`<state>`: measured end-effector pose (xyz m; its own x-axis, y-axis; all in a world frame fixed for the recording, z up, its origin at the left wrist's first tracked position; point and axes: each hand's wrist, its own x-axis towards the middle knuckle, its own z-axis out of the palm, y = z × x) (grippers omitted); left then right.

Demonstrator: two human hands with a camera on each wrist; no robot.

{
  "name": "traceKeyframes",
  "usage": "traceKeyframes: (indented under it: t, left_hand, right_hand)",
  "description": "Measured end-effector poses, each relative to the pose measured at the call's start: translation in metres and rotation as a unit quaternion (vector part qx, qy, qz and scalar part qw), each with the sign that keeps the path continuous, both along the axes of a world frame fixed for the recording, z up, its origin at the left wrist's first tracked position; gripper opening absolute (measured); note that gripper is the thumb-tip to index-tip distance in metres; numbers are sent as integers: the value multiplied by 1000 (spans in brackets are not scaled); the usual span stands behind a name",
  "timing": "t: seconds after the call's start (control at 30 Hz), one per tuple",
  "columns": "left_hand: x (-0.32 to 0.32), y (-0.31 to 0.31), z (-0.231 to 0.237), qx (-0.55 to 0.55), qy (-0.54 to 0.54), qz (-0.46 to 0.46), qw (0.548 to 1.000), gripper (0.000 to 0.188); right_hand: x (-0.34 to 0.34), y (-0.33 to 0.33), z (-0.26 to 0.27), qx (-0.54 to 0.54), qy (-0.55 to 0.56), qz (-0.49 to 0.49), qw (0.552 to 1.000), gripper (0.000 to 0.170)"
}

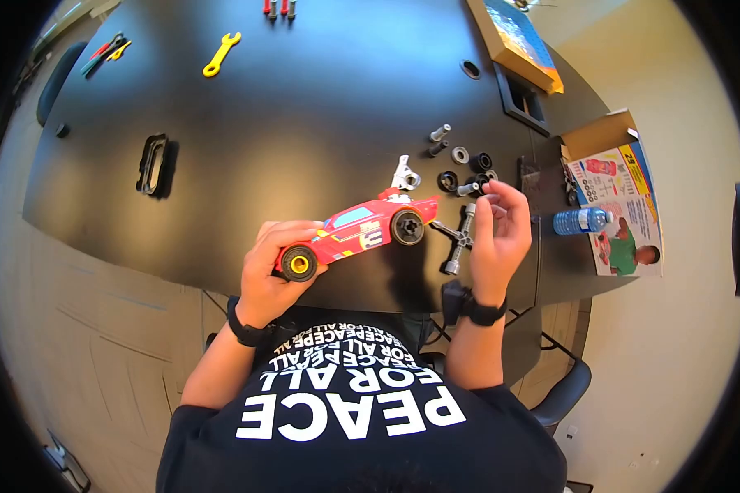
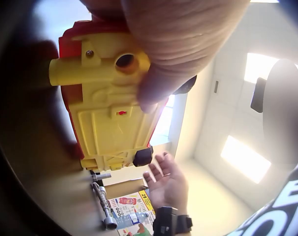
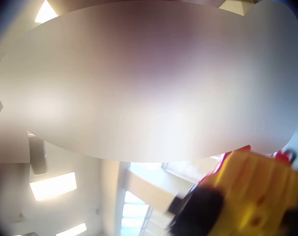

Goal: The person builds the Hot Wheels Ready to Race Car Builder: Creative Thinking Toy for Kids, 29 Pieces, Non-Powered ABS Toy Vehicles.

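Left hand (image 1: pixel 265 275) is gripping the toy car (image 1: pixel 358 232); right hand (image 1: pixel 501 238), loosely relaxed, is holding nothing; handling is calling for steady support.

You can pass a hand across the black table (image 1: pixel 304 140) between the yellow wrench (image 1: pixel 222 55) and the red toy car (image 1: pixel 355 233), with a black frame (image 1: pixel 144 167) on the left of that stretch. Around your right hand (image 1: pixel 503 234) the way is tighter: the gray cross wrench (image 1: pixel 462 238) lies near it, and loose wheels (image 1: pixel 487 158) and bolts (image 1: pixel 441 132) crowd the table past the car's tail. Farther right, the water bottle (image 1: pixel 580 220) and printed box (image 1: pixel 625 197) block you.
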<state>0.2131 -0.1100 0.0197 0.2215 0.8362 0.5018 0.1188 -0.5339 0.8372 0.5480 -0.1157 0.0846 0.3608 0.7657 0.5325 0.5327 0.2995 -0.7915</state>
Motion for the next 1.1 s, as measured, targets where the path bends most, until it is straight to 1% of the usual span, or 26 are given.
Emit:
traceKeyframes:
  t: [0.03, 0.07, 0.1, 0.13, 0.17, 0.2, 0.27, 0.3, 0.33, 0.4, 0.43, 0.47, 0.53, 0.57, 0.6, 0.67, 0.7, 0.73, 0.8, 0.87, 0.93, 0.97, 1.03, 1.07, 1.1]
  left_hand:
    - [0, 1, -1, -4, -6, 0, 1000, 54]
    - [0, 1, -2, -9, -11, 1, 1000, 54]
    - [-2, 1, -4, -14, -8, -12, 1000, 55]
    - [-2, 2, -4, -12, -9, -15, 1000, 55]
    - [-1, 2, -5, -14, -9, -17, 1000, 54]
    - [-1, 3, -5, -16, -10, -18, 1000, 54]
    - [0, 3, -4, -14, -10, -17, 1000, 54]
    - [0, 2, -3, -15, -8, -15, 1000, 54]
    - [0, 1, -3, -14, -8, -14, 1000, 54]
    - [-1, 0, -2, -20, -7, -14, 1000, 54]
    - [0, 0, -1, -18, -6, -12, 1000, 54]
    - [1, 0, -1, -24, -14, -9, 1000, 54]
    - [2, 0, -1, -28, -22, -7, 999, 54]
    - [2, 0, -1, -29, -22, -9, 999, 54]
    - [2, 1, -2, -31, -23, -9, 999, 54]
    - [1, 1, -1, -21, -15, -10, 1000, 54]
    - [0, 1, -1, -15, -6, -13, 1000, 54]
    - [-1, 0, -1, -15, -6, -8, 1000, 54]
    - [-1, 1, 1, -14, 1, -13, 1000, 54]
    - [-1, 1, 0, -15, -1, -13, 1000, 54]
    - [0, 1, 0, -14, -3, -17, 1000, 53]
    - [1, 1, 0, -21, -11, -13, 1000, 53]
    - [1, 1, 0, -29, -18, -11, 999, 53]
    - [1, 1, 0, -29, -18, -12, 999, 54]
    - [1, 1, 0, -29, -17, -11, 999, 54]
  right_hand:
    - [14, 6, 0, -47, -19, -35, 998, 28]
    - [27, 8, -3, -45, -20, -40, 998, 28]
    - [38, 11, -8, -114, -97, -53, 987, 30]
    - [49, 14, -15, -183, -173, -64, 966, 32]
    - [59, 19, -25, -147, -221, -45, 963, 36]
    - [66, 21, -33, -145, -221, -47, 963, 36]
    - [70, 27, -35, -109, -299, -43, 947, 37]
    - [71, 29, -34, -130, -288, -41, 948, 42]
    - [72, 34, -34, -129, -288, -40, 948, 42]
    - [75, 49, -34, -112, -329, -53, 936, 48]
    - [75, 56, -32, -135, -350, -57, 925, 51]
    - [74, 65, -34, -133, -349, -57, 926, 51]
    - [73, 84, -42, -219, -369, -76, 900, 51]
    - [70, 90, -44, -241, -385, -72, 888, 47]
    - [68, 93, -50, -238, -386, -72, 889, 47]
    - [64, 98, -62, -230, -501, -64, 832, 36]
    - [64, 100, -66, -253, -504, -61, 824, 32]
    - [61, 100, -65, -251, -505, -57, 824, 32]
    - [57, 101, -63, -277, -505, -60, 815, 33]
    - [59, 101, -67, -277, -496, -52, 821, 31]
    - [61, 99, -67, -226, -461, -26, 858, 24]
    - [61, 98, -66, -228, -460, -28, 858, 24]
    - [59, 99, -63, -237, -410, -12, 881, 16]
    - [55, 98, -61, -239, -409, -13, 881, 16]
    - [51, 97, -59, -244, -425, -25, 871, 15]
